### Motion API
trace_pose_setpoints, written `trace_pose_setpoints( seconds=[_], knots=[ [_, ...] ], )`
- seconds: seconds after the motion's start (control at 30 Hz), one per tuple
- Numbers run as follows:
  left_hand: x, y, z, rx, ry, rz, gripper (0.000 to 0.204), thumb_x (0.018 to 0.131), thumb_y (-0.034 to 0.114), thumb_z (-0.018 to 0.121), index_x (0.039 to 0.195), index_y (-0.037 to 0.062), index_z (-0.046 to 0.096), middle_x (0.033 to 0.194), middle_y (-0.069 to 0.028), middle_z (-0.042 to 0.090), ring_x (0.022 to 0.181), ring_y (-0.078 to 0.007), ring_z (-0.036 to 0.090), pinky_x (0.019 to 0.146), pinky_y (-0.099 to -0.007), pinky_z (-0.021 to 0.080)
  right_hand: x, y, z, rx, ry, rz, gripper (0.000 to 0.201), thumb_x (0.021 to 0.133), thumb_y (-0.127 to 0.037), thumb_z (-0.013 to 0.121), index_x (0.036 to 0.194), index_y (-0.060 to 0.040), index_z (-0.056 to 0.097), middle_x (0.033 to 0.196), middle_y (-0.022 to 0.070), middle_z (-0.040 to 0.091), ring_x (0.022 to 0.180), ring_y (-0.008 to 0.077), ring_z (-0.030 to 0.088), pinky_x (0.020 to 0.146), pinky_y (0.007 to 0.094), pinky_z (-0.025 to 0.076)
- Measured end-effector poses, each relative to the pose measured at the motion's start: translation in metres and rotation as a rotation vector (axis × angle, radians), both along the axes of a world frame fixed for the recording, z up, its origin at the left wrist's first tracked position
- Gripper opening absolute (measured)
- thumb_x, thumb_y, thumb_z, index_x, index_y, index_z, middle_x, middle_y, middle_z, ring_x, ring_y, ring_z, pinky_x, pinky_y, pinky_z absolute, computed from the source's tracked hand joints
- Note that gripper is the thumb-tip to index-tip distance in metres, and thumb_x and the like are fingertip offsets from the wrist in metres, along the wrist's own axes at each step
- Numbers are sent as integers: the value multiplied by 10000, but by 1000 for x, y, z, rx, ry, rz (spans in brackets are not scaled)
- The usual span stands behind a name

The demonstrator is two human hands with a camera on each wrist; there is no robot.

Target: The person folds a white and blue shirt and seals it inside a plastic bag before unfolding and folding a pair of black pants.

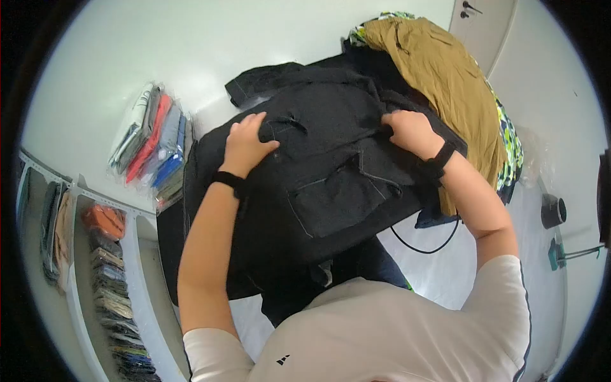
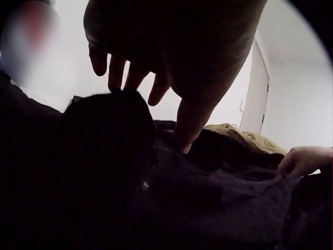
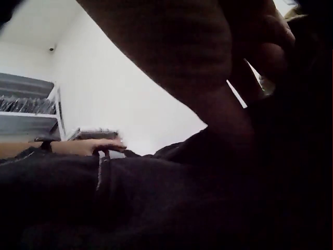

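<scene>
A black garment with pale stitching, a long sleeve and a pocket-like panel, apparently a jacket (image 1: pixel 331 108), lies spread over a dark work surface (image 1: pixel 267 270). At its left part is my left hand (image 1: pixel 247 145), fingers extended and thumb apart; the left wrist view shows this left hand (image 2: pixel 156 62) with its fingers pointing down at the dark cloth. My right hand (image 1: pixel 412 132) pinches the jacket near its right side. Seen from the left wrist, the right hand (image 2: pixel 307 159) has the cloth between thumb and fingers. The right wrist view is mostly dark.
Tan clothing (image 1: pixel 439 70) is heaped at the surface's far right over patterned cloth. Plastic-wrapped folded garments (image 1: pixel 153 137) stand at the left by the wall. Shelves (image 1: pixel 137 280) with more packed clothes are lower left. A black cable (image 1: pixel 426 251) loops below the surface's right edge.
</scene>
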State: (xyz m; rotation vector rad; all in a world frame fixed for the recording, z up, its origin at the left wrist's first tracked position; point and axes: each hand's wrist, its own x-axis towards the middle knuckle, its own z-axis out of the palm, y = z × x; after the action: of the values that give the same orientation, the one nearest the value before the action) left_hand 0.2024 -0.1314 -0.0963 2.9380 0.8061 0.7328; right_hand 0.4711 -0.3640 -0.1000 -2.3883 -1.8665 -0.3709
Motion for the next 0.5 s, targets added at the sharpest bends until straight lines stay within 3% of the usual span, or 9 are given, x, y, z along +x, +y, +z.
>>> trace_pose_setpoints(
  seconds=[0.07, 0.13, 0.17, 0.23, 0.27, 0.33, 0.37, 0.43, 0.5],
  knots=[
    [10, 4, -3, 86, 32, 89, 587, 655, 249, 738, 1185, 87, 547, 1183, -132, 558, 1071, -321, 520, 920, -382, 425, 16, 3, 4, -32, 92, -64, 206, 694, -144, 650, 897, -106, 659, 828, 131, 640, 809, 294, 627, 687, 405, 507],
    [19, 24, -14, -146, 305, 164, 400, 705, 267, 697, 1040, 63, 620, 1032, -160, 616, 959, -338, 563, 831, -406, 457, 39, 2, 3, -37, 272, -133, 147, 712, -169, 652, 843, -114, 690, 836, 126, 655, 821, 303, 625, 718, 396, 500],
    [23, 38, -19, -146, 299, 159, 400, 705, 267, 697, 1040, 63, 620, 1032, -160, 616, 959, -338, 563, 831, -406, 457, 53, 0, 2, -26, 378, -142, 170, 720, -177, 650, 870, -106, 688, 855, 133, 654, 828, 317, 620, 737, 395, 496],
    [30, 63, -28, -202, -32, 104, 274, 772, 253, 637, 905, 13, 628, 895, -199, 624, 883, -366, 577, 759, -427, 459, 69, -4, -3, 84, 418, -280, 169, 729, -173, 644, 865, -76, 671, 872, 149, 650, 832, 328, 615, 740, 395, 492],
    [34, 65, -33, -235, -390, 161, 267, 823, 251, 576, 863, -11, 604, 850, -227, 603, 826, -391, 575, 718, -437, 448, 72, -6, -10, 84, 419, -290, 169, 729, -173, 644, 865, -76, 671, 872, 149, 650, 832, 328, 615, 740, 395, 492],
    [40, 77, -34, -368, -533, 339, 401, 864, 280, 529, 1059, -71, 533, 1047, -268, 563, 1005, -400, 527, 863, -408, 412, 78, -11, -27, 359, 333, -259, 189, 751, -188, 636, 878, -47, 644, 859, 168, 641, 814, 340, 609, 730, 400, 488],
    [42, 81, -44, -428, -658, 378, 475, 877, 288, 514, 1148, -100, 481, 1142, -289, 528, 1086, -400, 497, 925, -394, 387, 67, -16, -24, 351, 340, -267, 189, 751, -188, 636, 878, -47, 644, 859, 168, 641, 814, 340, 609, 730, 400, 488],
    [36, 79, -37, -590, -639, 311, 602, 886, 299, 503, 1266, -138, 340, 1291, -309, 404, 1212, -389, 400, 1015, -371, 309, 24, -32, -1, 573, 217, -81, 217, 773, -214, 628, 887, -29, 626, 811, 175, 626, 795, 357, 599, 715, 408, 482],
    [13, 47, -4, -714, -545, 209, 614, 862, 275, 550, 1298, -97, 331, 1302, -289, 406, 1229, -345, 397, 1022, -351, 300, -9, -52, 8, 426, 366, -28, 261, 785, -268, 635, 894, -32, 615, 756, 154, 603, 744, 347, 594, 669, 412, 478]
  ],
)
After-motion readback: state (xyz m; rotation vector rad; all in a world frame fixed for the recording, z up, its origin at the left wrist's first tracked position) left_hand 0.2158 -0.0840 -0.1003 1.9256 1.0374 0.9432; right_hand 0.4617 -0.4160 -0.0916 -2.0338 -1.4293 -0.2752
